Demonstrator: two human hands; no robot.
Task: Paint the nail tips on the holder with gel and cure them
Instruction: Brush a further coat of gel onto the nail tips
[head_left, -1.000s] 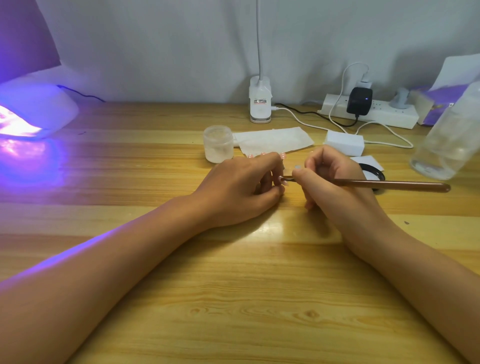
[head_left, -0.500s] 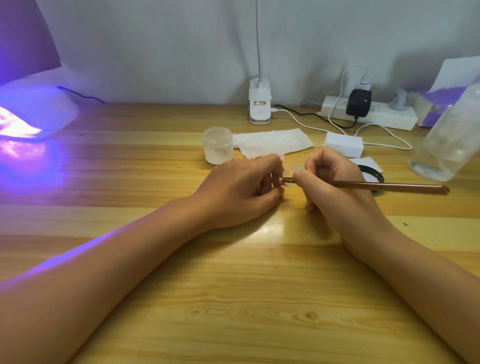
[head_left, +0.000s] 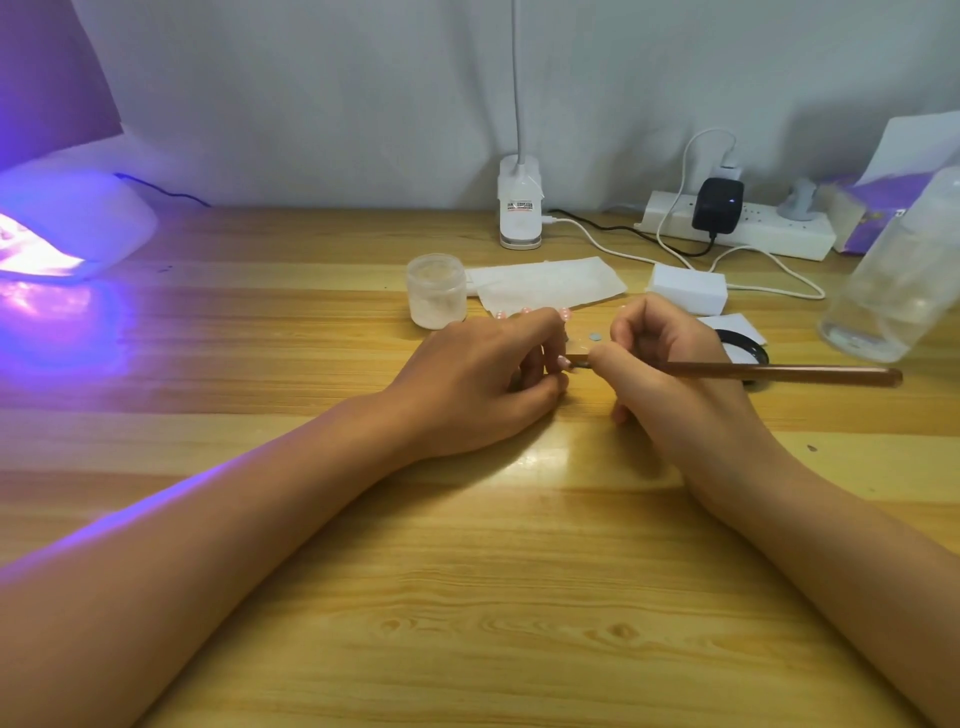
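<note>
Pink tip (head_left: 562, 361) between left fingers (head_left: 535, 332), brush (head_left: 779, 373) touching

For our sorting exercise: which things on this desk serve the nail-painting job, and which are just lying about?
Job: brush in right hand; nail tips at left hand; lit curing lamp.
Lying about: power strip, bottle, white block.

Pale wooden table (head_left: 467, 597) with banded grain. A glowing UV nail lamp (head_left: 78, 228) sits at its far left edge. Along the back edge are a white lamp base (head_left: 519, 213) and, further right, a power strip (head_left: 769, 234). Toward the middle are a frosted jar (head_left: 436, 291), a white sheet (head_left: 550, 286) just beside it, and a white block (head_left: 685, 286). A clear bottle (head_left: 893, 291) is near the right edge.
</note>
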